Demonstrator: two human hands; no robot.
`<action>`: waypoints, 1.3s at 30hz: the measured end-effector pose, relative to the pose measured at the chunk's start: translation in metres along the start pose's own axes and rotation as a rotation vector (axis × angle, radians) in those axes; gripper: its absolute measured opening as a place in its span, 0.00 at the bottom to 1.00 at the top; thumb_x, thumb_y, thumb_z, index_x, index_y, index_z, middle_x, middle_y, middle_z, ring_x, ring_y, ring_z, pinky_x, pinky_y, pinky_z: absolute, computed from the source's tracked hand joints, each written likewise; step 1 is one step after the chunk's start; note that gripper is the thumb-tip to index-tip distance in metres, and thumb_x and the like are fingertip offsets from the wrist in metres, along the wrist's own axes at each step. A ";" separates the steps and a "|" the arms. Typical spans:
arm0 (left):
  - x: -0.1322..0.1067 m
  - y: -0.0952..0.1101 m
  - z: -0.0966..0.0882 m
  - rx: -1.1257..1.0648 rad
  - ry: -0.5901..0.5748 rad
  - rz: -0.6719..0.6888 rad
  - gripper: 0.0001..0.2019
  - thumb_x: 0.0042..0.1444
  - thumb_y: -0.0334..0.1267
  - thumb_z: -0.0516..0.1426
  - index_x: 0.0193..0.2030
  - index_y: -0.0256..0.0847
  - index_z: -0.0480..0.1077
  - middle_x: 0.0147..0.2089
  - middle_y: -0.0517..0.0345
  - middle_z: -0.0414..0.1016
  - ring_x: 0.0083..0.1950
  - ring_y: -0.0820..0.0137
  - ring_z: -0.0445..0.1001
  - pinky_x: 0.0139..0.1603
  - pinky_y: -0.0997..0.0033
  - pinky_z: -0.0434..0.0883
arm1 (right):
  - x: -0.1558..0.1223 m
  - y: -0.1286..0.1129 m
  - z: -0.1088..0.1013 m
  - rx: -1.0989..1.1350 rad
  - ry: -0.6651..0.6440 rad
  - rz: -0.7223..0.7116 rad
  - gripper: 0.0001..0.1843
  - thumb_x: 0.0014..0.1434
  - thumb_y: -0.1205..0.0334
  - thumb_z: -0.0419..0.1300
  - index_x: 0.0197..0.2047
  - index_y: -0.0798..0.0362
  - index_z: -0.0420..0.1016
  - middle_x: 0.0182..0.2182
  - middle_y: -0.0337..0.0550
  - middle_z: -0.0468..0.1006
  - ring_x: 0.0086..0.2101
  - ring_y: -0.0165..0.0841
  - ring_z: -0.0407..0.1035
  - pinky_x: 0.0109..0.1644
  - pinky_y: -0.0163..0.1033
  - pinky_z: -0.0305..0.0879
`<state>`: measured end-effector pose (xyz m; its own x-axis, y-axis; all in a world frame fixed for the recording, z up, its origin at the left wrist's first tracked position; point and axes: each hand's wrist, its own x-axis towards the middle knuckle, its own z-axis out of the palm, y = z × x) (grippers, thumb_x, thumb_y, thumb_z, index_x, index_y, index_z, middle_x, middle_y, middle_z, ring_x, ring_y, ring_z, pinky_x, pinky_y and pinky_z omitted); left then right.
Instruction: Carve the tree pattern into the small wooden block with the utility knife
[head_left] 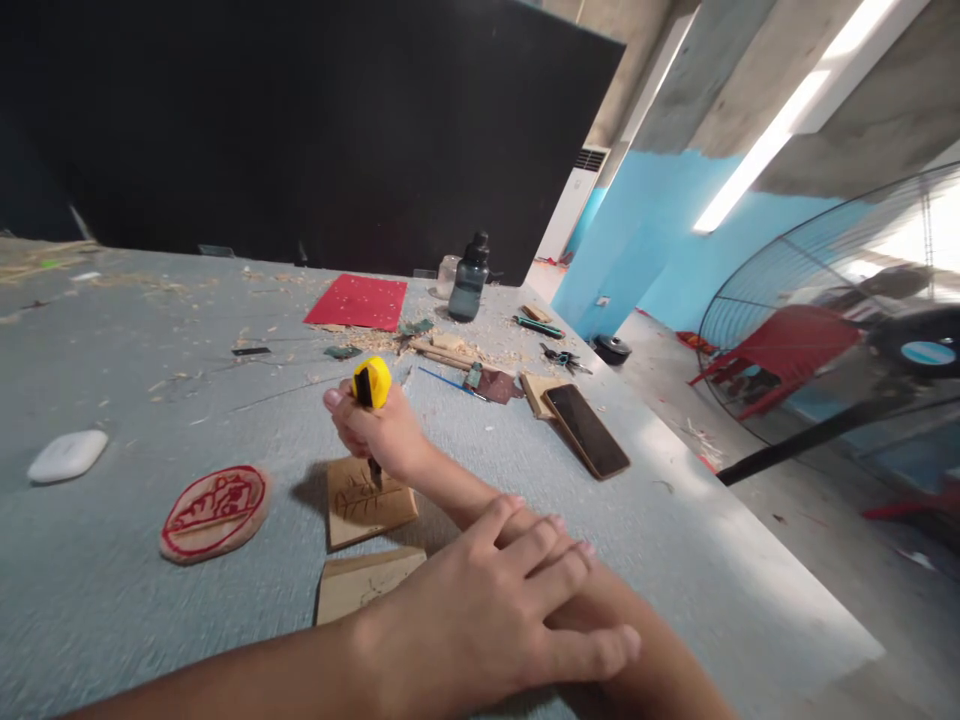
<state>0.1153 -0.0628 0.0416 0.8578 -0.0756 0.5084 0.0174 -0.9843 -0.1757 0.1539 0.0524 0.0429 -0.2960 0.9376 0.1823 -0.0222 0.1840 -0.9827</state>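
Head view, and I see my right hand [379, 432] fisted tight around a yellow-capped carving tool [370, 392], held upright, its blade tip down on a small wooden block [367, 502] lying flat on the grey surface [112, 370]. My right forearm stretches out toward the block. My left hand [491, 600] lies palm-down across that forearm, fingers spread and gripping nothing. A second block [360, 583] sits just beside the first, nearer me. A red-inked round carving [216, 510] lies off to the left, a phone [586, 430] to the right.
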 end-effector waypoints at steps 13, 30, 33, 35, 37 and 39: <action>0.010 0.007 -0.011 -0.015 -0.147 -0.152 0.37 0.62 0.61 0.66 0.69 0.40 0.68 0.57 0.54 0.74 0.52 0.57 0.71 0.47 0.52 0.68 | -0.010 -0.012 0.017 -0.116 -0.134 -0.227 0.29 0.68 0.45 0.64 0.24 0.49 0.55 0.22 0.30 0.54 0.27 0.27 0.48 0.33 0.37 0.50; 0.007 -0.001 -0.007 0.085 -0.161 -0.213 0.37 0.65 0.62 0.62 0.73 0.45 0.65 0.54 0.50 0.79 0.50 0.55 0.77 0.50 0.51 0.70 | -0.007 -0.009 0.013 -0.126 -0.076 -0.135 0.27 0.67 0.48 0.64 0.25 0.49 0.56 0.23 0.29 0.55 0.28 0.27 0.49 0.33 0.36 0.51; 0.008 0.008 -0.003 0.079 -0.097 -0.098 0.25 0.76 0.45 0.54 0.77 0.59 0.59 0.63 0.52 0.76 0.57 0.57 0.76 0.58 0.48 0.69 | -0.007 -0.008 0.015 -0.133 -0.063 -0.107 0.27 0.68 0.45 0.63 0.25 0.49 0.56 0.23 0.30 0.55 0.28 0.27 0.50 0.33 0.36 0.51; 0.007 0.016 0.004 0.077 -0.032 -0.047 0.24 0.78 0.41 0.51 0.77 0.62 0.60 0.68 0.53 0.74 0.61 0.56 0.76 0.63 0.46 0.67 | -0.008 -0.009 0.017 -0.158 -0.078 -0.121 0.28 0.68 0.44 0.63 0.25 0.49 0.56 0.23 0.31 0.56 0.28 0.27 0.50 0.33 0.36 0.51; 0.006 0.024 0.014 0.062 0.031 0.023 0.22 0.77 0.43 0.51 0.75 0.62 0.64 0.73 0.56 0.69 0.65 0.54 0.74 0.65 0.46 0.67 | -0.009 -0.012 0.020 -0.170 -0.118 -0.158 0.28 0.67 0.44 0.63 0.24 0.49 0.57 0.23 0.31 0.57 0.28 0.28 0.51 0.33 0.37 0.51; 0.004 0.032 0.024 0.067 0.107 0.124 0.20 0.76 0.44 0.53 0.72 0.59 0.69 0.77 0.61 0.65 0.71 0.54 0.69 0.68 0.49 0.67 | -0.010 -0.014 0.021 -0.151 -0.164 -0.171 0.28 0.67 0.43 0.64 0.24 0.50 0.57 0.23 0.32 0.57 0.28 0.28 0.52 0.33 0.37 0.51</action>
<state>0.1315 -0.0909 0.0174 0.7960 -0.2156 0.5657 -0.0479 -0.9540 -0.2961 0.1369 0.0344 0.0543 -0.4506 0.8313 0.3253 0.0541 0.3892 -0.9196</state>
